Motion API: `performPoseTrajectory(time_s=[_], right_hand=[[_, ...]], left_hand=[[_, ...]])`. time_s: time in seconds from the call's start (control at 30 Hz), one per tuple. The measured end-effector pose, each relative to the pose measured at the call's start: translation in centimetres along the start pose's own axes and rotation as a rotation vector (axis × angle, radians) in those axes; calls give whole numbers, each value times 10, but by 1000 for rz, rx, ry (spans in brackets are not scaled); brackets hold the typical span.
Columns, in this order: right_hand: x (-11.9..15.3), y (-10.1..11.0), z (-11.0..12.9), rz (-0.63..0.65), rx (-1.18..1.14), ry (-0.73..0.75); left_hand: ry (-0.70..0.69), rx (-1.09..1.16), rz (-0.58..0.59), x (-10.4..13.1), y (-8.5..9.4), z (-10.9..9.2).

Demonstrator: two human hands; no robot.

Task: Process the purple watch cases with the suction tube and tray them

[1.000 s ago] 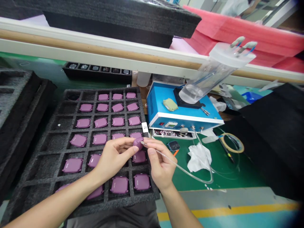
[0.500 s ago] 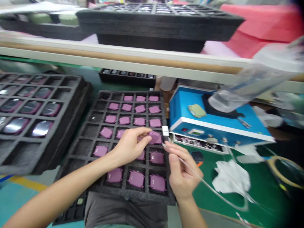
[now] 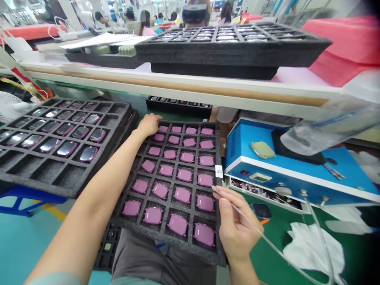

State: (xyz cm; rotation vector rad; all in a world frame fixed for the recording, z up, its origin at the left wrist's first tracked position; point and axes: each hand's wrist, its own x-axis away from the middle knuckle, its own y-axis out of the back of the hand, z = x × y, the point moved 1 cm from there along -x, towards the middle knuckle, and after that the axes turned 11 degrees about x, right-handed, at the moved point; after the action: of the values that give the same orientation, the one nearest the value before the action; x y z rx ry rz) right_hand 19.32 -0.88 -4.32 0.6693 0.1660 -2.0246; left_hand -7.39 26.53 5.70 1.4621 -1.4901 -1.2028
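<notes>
A black foam tray [image 3: 166, 234] lies in front of me, its compartments holding several purple watch cases [image 3: 183, 194], backs up. My left hand [image 3: 149, 124] is at its far left corner, fingers curled over the far edge; its fingertips are partly hidden. By the tray's right edge, my right hand [image 3: 239, 223] is closed around a thin clear tube [image 3: 252, 223] with its tip pointing at the tray. Close to that tip are a white label [image 3: 219, 171] on the tray rim and a watch case in the right column. My left forearm covers the tray's left side.
On the left, another foam tray [image 3: 63, 176] holds watches with glossy screens. A blue machine [image 3: 299, 174] stands at right, with a green watch case [image 3: 263, 149] on top. Crumpled white tissue [image 3: 314, 249] and a dark watch [image 3: 261, 211] lie nearby. A shelf [image 3: 190, 95] crosses above.
My left hand has let go of a purple watch case in the right column and moved to the tray's far left corner. My right hand still holds the tube. The view has tilted up.
</notes>
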Motion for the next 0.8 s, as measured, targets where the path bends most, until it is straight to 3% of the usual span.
performPoseTrajectory(time_s=[0.13,0.23,0.53,0.67,0.8], right_hand=[[1,1,0,17,-1,-5],[1,0,0,16,7,-20],[1,-6,-7,14,-17,-21],[1,-7,-7,14,-28,-33],[0,-7,-7,32,-44,-36]], left_hand=[[79,-116,63,5,3,28],[94,-151,97,3,2,34],[89,-135,121,-7,6,29],[77,-51,68,8,6,25],[94,84,-64,28,12,12]])
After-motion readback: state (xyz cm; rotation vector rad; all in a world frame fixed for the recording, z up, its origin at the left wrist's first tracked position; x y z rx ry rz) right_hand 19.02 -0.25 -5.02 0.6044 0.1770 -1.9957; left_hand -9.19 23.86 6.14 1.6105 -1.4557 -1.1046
